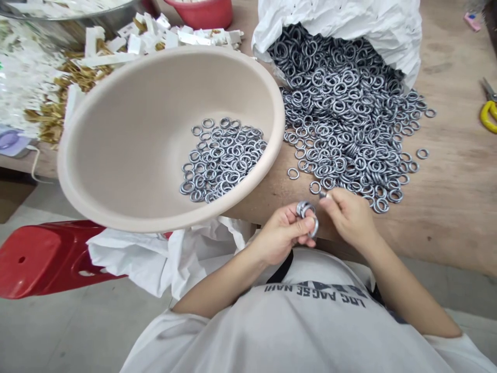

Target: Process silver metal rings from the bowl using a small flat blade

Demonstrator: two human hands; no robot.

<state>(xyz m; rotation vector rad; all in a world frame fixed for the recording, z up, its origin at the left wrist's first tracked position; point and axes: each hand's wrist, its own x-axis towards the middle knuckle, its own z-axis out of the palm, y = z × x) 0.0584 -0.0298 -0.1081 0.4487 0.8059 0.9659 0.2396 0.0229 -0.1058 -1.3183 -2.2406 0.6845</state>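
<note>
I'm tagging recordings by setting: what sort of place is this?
Probably a small workshop: a heap of grey rings spills from a white bag onto a table, more lie in a large beige basin, and loose white pieces are piled beyond it.

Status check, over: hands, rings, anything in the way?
Left hand holding several grey rings. Right hand at near edge of ring pile, grip unclear. Nothing seen blocking right hand from pile; tub stands beside it.
</note>
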